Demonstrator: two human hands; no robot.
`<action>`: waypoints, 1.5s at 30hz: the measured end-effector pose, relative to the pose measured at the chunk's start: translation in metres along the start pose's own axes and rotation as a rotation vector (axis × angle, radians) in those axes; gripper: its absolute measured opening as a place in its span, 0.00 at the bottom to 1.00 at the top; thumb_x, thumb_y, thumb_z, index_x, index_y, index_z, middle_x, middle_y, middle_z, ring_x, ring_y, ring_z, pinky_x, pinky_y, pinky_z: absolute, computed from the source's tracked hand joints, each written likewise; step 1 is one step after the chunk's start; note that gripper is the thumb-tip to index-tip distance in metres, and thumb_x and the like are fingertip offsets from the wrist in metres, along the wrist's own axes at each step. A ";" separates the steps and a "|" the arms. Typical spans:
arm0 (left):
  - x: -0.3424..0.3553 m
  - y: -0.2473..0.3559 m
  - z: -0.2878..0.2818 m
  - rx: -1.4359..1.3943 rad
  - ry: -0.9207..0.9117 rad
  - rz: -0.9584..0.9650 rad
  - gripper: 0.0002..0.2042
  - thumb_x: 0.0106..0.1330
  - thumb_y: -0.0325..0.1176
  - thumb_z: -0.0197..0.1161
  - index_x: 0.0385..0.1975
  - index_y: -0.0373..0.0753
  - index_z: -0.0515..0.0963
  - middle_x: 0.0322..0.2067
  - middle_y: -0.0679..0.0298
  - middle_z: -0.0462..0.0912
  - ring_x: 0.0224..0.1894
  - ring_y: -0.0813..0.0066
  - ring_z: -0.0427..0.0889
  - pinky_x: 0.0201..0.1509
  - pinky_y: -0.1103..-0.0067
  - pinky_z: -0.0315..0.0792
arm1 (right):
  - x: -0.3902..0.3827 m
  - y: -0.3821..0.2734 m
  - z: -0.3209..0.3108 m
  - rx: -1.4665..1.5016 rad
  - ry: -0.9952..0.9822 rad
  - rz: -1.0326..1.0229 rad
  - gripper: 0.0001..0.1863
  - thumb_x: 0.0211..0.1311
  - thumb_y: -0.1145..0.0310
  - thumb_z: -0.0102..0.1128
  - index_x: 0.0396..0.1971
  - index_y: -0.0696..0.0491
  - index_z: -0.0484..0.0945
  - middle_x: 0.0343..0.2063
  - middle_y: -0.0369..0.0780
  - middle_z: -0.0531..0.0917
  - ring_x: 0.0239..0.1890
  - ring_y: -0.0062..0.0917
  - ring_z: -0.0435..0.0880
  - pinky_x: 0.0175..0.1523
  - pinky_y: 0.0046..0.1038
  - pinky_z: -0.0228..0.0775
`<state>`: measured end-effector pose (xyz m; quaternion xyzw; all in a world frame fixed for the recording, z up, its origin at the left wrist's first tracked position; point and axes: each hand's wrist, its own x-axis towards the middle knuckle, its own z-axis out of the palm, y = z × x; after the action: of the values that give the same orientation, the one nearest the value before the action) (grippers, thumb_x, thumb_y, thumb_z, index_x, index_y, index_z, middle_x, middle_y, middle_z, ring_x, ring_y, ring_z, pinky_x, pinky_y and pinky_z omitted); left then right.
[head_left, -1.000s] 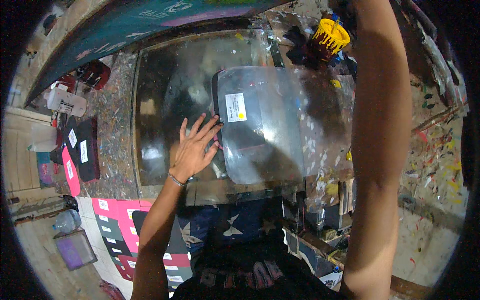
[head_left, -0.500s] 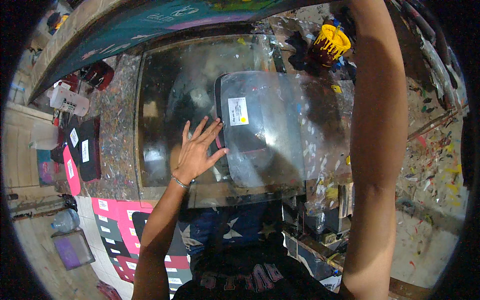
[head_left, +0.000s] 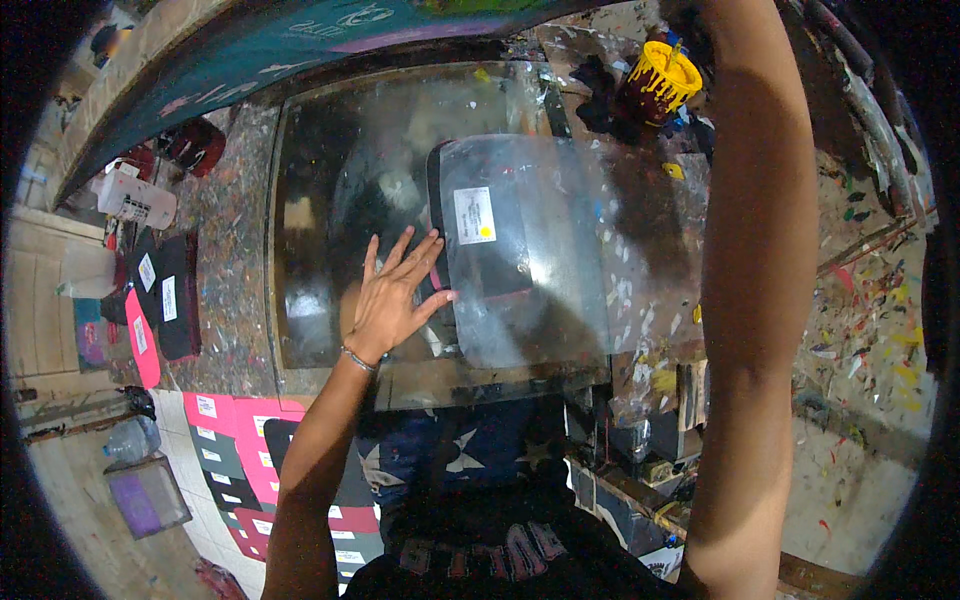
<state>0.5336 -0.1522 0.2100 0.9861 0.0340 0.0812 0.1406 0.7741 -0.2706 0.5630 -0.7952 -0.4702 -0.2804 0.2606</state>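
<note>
A raised teal-faced frame (head_left: pixel 250 62) and a yellow-dripped dark pot (head_left: pixel 650 95) sit beyond a translucent plastic sheet (head_left: pixel 560 250) overlying a dark flat piece (head_left: pixel 434 185) on the table (head_left: pixel 235 300). The left grip (head_left: pixel 388 305) lies spread, grasping nothing, at their left edge; the right grip, unseen, I cannot judge.

Right hand: out past the upper edge; only the right arm (head_left: pixel 760 230) shows, so its grasp cannot be told.
Left hand (head_left: pixel 385 305): whether the fingers (head_left: pixel 425 257) touch the dark piece (head_left: pixel 436 170) or lie just beside it is unclear.
Dark piece: mostly under the cloudy clear sheet (head_left: pixel 565 320), its right side lost.
White label (head_left: pixel 474 205): print too small to read; over or under the sheet, cannot tell.
Teal frame (head_left: pixel 200 105): cut off by the upper edge.
Bench (head_left: pixel 235 300): partly behind the right arm.
Pink panels (head_left: pixel 240 418): partly behind the left forearm (head_left: pixel 318 455).
</note>
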 end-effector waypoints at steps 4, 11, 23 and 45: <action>-0.001 0.000 0.001 -0.010 -0.002 -0.001 0.39 0.66 0.61 0.63 0.73 0.44 0.69 0.75 0.66 0.66 0.79 0.59 0.57 0.82 0.49 0.41 | -0.001 -0.004 -0.003 -0.014 -0.029 0.025 0.36 0.64 0.44 0.60 0.26 0.70 0.83 0.20 0.56 0.82 0.25 0.42 0.85 0.39 0.40 0.77; 0.002 0.041 -0.008 -0.149 0.172 -0.020 0.26 0.72 0.44 0.60 0.66 0.38 0.75 0.71 0.52 0.68 0.75 0.46 0.61 0.79 0.52 0.51 | 0.004 0.008 0.002 -0.001 -0.005 -0.044 0.36 0.64 0.43 0.59 0.26 0.70 0.83 0.19 0.55 0.82 0.24 0.41 0.84 0.38 0.40 0.78; 0.031 0.096 -0.182 0.214 0.705 -0.049 0.50 0.50 0.47 0.80 0.72 0.31 0.62 0.76 0.44 0.51 0.78 0.43 0.49 0.79 0.48 0.44 | -0.075 -0.022 0.011 -0.019 -0.119 0.016 0.27 0.66 0.45 0.61 0.22 0.57 0.82 0.18 0.43 0.80 0.21 0.33 0.79 0.31 0.39 0.74; -0.054 0.004 -0.040 -0.099 0.125 -0.104 0.25 0.45 0.43 0.83 0.34 0.36 0.75 0.35 0.57 0.76 0.42 0.55 0.76 0.48 0.64 0.70 | -0.332 -0.028 0.091 0.121 -0.591 -0.040 0.30 0.55 0.67 0.70 0.57 0.56 0.72 0.51 0.47 0.81 0.56 0.42 0.79 0.64 0.46 0.65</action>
<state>0.4737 -0.1500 0.2410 0.9679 0.0900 0.1369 0.1905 0.6346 -0.3972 0.2734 -0.8159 -0.5572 -0.0135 0.1538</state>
